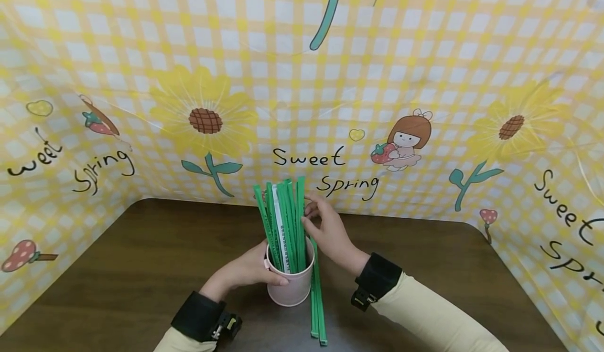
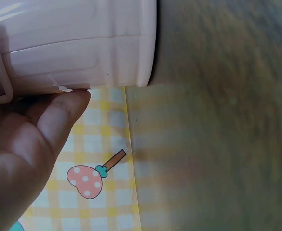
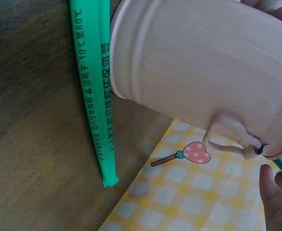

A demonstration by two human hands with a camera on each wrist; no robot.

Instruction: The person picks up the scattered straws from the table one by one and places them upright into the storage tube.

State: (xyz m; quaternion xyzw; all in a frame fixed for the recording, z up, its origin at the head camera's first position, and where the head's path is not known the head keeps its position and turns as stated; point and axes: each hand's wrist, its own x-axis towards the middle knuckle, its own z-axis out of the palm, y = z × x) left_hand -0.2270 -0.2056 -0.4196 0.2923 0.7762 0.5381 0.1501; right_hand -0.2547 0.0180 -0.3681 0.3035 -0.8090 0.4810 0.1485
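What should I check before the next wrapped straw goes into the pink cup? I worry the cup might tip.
1. Cup steadied: ok. The left hand holds the pink cup by its side.
2. Cup upright on the table: ok.
3. Bundle under control: ok. The right hand touches the green straws in the cup.
4. Straws left to load: ok. Loose green straws lie on the table beside the cup.
5. Room left in the cup: cannot tell.
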